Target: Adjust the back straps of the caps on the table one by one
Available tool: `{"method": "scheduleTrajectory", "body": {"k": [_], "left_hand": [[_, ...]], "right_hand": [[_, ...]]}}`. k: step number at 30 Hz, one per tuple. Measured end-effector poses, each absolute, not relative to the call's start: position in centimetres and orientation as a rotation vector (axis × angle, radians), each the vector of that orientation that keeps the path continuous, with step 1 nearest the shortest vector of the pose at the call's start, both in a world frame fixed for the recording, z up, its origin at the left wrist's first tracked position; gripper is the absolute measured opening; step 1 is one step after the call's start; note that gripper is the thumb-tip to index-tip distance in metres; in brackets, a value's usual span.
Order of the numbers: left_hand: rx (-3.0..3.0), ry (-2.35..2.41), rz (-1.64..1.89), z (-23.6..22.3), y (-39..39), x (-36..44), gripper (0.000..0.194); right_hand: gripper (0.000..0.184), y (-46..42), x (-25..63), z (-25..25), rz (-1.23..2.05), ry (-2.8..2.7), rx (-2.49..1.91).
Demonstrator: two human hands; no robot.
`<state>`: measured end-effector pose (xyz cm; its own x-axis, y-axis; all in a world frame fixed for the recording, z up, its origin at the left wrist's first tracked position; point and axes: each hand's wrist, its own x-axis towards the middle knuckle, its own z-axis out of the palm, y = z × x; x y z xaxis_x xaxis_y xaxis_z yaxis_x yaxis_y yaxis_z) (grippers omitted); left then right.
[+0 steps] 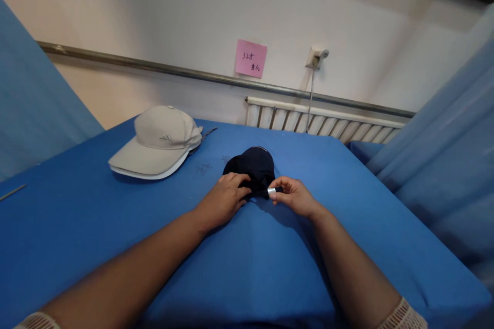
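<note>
A dark navy cap (252, 164) lies on the blue-covered table (116, 226) in front of me. My left hand (224, 199) rests on the cap's near edge with its fingers curled onto the fabric. My right hand (294, 196) pinches the cap's back strap at a small silver buckle (271, 191). Both hands meet at the cap's rear. A beige cap (158, 141) with a white-edged brim lies apart at the far left of the table.
A white radiator (320, 122) and a metal rail (154, 67) run along the wall behind the table. A pink sticky note (250, 58) hangs on the wall. Blue curtains (443, 144) hang at both sides.
</note>
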<state>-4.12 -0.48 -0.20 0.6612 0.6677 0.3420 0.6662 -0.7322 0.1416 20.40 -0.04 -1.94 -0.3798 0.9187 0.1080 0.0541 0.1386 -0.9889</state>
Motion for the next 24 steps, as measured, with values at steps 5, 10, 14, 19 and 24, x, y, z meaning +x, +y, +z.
{"method": "scheduleTrajectory", "body": {"k": [5, 10, 14, 19, 24], "left_hand": [[2.909, 1.215, 0.532, -0.5, -0.1, -3.1, 0.018], [2.805, 1.197, 0.545, -0.4, -0.1, -3.3, 0.016], [2.521, 1.044, 0.686, 1.3, -0.8, -4.4, 0.026], [2.429, 0.917, 0.597, 2.3, -1.2, -4.4, 0.031], [2.239, 0.862, 0.645, 1.6, -1.0, -3.8, 0.028]], "right_hand": [[0.023, 0.0, 20.3, -2.0, 1.359, -1.584, -0.945], [0.022, 0.1, 20.4, -2.1, 1.346, -1.602, -0.952], [0.023, 0.2, 20.4, -2.2, 1.367, -1.620, -0.937], [0.027, 0.2, 20.0, -2.4, 1.448, -1.610, -0.906], [0.031, 0.7, 19.8, -3.1, 1.495, -1.537, -0.861]]}}
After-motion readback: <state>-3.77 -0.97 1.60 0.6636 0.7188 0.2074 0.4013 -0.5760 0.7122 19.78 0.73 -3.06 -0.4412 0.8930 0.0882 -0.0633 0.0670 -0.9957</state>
